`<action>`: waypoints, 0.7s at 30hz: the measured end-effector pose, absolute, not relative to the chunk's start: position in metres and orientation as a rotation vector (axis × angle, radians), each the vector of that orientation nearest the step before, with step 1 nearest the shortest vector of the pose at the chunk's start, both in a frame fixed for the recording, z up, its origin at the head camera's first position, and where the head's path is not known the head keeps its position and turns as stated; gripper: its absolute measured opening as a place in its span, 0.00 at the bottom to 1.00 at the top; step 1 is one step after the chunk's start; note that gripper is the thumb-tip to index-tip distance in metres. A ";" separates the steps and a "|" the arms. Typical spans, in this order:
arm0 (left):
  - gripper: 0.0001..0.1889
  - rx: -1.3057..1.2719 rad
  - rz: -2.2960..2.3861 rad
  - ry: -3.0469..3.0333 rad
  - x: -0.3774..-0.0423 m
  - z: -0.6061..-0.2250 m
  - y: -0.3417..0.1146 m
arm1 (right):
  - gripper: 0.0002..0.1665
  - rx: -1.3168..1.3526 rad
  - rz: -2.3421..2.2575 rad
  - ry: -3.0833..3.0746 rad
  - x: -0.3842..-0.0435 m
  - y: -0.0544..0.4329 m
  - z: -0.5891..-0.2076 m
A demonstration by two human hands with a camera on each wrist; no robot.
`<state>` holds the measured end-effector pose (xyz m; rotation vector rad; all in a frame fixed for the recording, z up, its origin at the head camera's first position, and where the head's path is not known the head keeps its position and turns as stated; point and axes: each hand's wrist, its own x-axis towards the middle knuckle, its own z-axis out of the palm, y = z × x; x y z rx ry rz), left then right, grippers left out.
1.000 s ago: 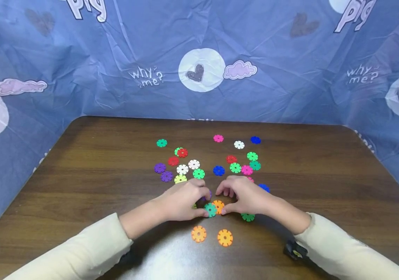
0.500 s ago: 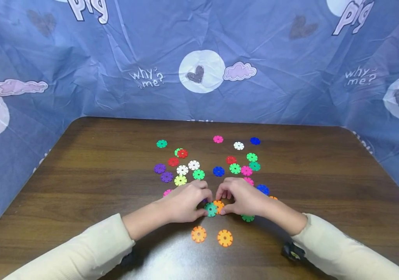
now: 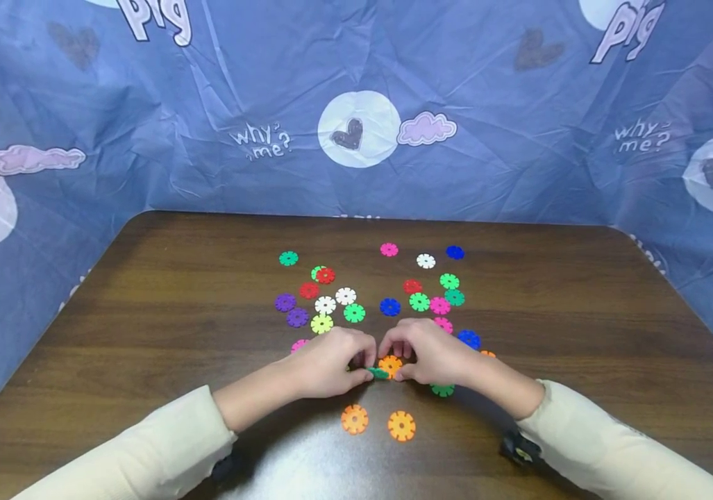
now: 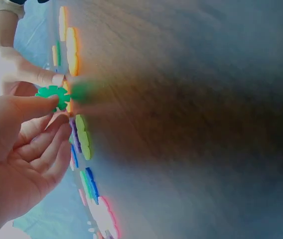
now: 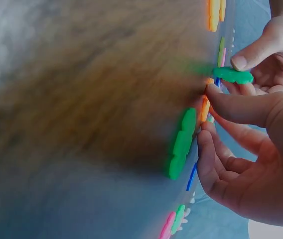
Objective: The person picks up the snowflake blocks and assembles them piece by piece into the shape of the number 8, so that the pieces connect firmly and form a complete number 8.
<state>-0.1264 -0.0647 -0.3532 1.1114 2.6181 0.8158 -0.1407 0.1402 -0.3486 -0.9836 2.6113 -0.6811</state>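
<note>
Green disc (image 4: 58, 92) pinched in left hand (image 3: 333, 362); orange disc (image 3: 390, 364) gripped by right hand (image 3: 439, 352).
Both are held well apart from the side edges of the desk (image 3: 162, 292).

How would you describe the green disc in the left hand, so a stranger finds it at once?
At the wooden table, look between the left hand and the right hand. The green disc is pinched in the left, next to an orange disc. In the head view it shows as a thin sliver, while its orange neighbour shows a round face.
</note>
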 end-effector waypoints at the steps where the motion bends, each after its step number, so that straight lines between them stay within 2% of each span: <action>1: 0.07 1.100 0.871 2.594 -0.127 -0.354 -0.066 | 0.16 -0.976 -0.683 2.610 -0.141 0.140 -0.348; 7: 0.05 0.914 1.163 2.492 -0.127 -0.354 -0.072 | 0.15 -0.876 -0.767 2.582 -0.144 0.141 -0.345; 11: 0.03 0.692 1.320 2.415 -0.129 -0.351 -0.076 | 0.10 -0.868 -0.874 2.590 -0.145 0.143 -0.340; 15: 0.06 0.467 1.485 2.309 -0.132 -0.348 -0.081 | 0.07 -0.868 -0.977 2.685 -0.146 0.146 -0.333; 21: 0.11 0.165 1.733 2.115 -0.136 -0.343 -0.084 | 0.09 -0.783 -1.184 2.785 -0.145 0.145 -0.325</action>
